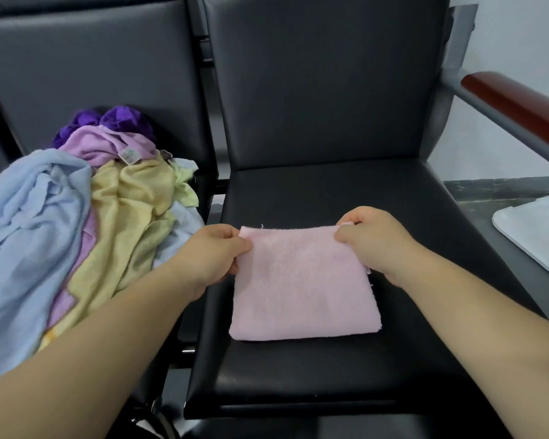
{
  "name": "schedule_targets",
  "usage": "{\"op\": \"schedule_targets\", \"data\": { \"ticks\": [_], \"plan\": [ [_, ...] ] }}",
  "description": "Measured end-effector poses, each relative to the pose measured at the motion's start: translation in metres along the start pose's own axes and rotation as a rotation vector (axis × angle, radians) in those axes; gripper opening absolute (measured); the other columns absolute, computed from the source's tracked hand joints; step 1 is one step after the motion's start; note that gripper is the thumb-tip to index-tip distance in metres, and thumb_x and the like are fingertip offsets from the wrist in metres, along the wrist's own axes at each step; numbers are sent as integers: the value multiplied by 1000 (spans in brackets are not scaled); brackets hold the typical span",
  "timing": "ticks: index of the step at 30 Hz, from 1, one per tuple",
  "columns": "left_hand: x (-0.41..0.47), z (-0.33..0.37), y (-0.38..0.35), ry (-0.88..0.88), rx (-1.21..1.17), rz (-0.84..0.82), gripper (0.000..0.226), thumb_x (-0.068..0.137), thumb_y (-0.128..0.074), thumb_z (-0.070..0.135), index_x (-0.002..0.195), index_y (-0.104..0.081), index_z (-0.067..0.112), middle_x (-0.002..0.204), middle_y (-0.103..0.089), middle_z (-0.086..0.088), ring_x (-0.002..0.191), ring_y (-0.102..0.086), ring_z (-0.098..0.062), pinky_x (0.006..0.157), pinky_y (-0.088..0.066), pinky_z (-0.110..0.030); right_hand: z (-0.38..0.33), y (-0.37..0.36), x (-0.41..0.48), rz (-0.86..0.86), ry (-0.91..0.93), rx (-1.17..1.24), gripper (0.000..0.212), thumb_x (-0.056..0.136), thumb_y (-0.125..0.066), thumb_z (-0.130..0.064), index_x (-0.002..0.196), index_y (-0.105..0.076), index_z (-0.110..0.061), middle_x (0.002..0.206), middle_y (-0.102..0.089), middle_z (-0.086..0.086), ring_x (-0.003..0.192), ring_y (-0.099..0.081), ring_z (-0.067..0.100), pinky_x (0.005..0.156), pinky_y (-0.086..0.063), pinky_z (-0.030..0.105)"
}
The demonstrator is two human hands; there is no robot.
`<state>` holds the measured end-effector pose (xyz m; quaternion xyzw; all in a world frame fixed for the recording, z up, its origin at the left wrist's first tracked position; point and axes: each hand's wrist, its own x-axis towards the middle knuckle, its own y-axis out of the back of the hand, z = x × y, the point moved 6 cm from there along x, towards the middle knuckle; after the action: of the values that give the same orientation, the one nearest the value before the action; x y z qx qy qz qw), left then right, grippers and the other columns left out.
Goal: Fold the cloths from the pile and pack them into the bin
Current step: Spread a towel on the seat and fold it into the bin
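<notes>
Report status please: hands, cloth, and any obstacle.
Left hand and right hand pinch pink cloth by far corners. Cloth flat on black seat. Pile at left, nothing blocking.

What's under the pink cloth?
The pink cloth lies on the black chair seat, which shows all around it. Whatever else might sit beneath is covered.

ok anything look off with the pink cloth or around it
Nothing spilled or damaged. The pink cloth lies folded on the black seat, left hand and right hand pinching its far corners; its layers sit slightly uneven along the right edge. The pile on the next seat is unfolded.
</notes>
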<state>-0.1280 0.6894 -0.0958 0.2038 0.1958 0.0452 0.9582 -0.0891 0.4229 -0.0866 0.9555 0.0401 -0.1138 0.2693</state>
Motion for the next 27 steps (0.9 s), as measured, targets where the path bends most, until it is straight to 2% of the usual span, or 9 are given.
{"op": "schedule_targets", "data": {
  "ticks": [3,7,9,12,15,17,20,23,27],
  "plan": [
    [16,-2,-3,-49,13,78,20,97,-62,20,80,-64,10,55,-56,2,52,-50,-13,47,-37,-21,4,-2,17,67,4,-17,11,93,-57,-20,99,-66,-24,96,-68,-1,79,-63,19,59,-49,30],
    [36,-6,-9,-104,178,196,26,97,-59,32,84,-65,10,67,-65,-2,62,-60,-19,64,-51,-34,10,-5,37,122,53,-157,7,97,-58,-28,104,-61,-27,95,-66,-6,82,-63,14,62,-48,31],
    [40,-4,-13,-132,316,267,27,98,-57,40,85,-62,16,78,-69,-2,71,-64,-19,65,-50,-33,14,-8,41,139,67,-244,11,98,-59,-35,105,-58,-27,90,-66,-5,78,-64,15,61,-51,32],
    [38,-2,-12,-109,450,351,27,96,-56,49,90,-53,23,80,-64,5,73,-61,-13,59,-44,-31,22,-5,46,106,-48,-388,33,95,-57,-54,104,-55,-22,87,-63,-5,73,-61,15,57,-46,33],
    [34,-7,-13,-5,585,236,38,93,-52,58,87,-52,20,82,-64,4,74,-60,-14,60,-40,-31,24,-6,42,-112,-193,-560,52,90,-55,-64,98,-61,-13,89,-64,-3,76,-62,17,59,-44,31],
    [32,-10,-20,41,644,73,34,95,-52,52,84,-53,19,92,-63,2,82,-60,-15,63,-40,-31,20,-12,32,-190,-222,-524,41,91,-62,-55,95,-65,-14,92,-67,0,78,-64,17,62,-47,30],
    [26,-12,-24,45,501,-19,21,98,-55,35,90,-56,15,100,-63,-2,87,-60,-17,68,-45,-29,14,-27,21,-207,-195,-406,22,94,-61,-37,95,-64,-15,93,-66,2,78,-63,20,64,-48,31],
    [9,-3,-26,20,198,47,15,99,-52,32,100,-56,17,105,-65,-5,92,-62,-20,80,-53,-37,2,-28,5,-213,-178,-148,22,97,-56,-33,111,-59,-16,108,-65,2,93,-65,21,83,-56,37],
    [-27,55,-44,-205,139,171,17,101,-48,33,101,-53,17,97,-62,-1,85,-58,-18,69,-45,-32,-41,41,-22,-12,69,-246,32,105,-47,-39,130,-48,-21,107,-56,-6,89,-57,13,66,-43,31]
  ]
}}
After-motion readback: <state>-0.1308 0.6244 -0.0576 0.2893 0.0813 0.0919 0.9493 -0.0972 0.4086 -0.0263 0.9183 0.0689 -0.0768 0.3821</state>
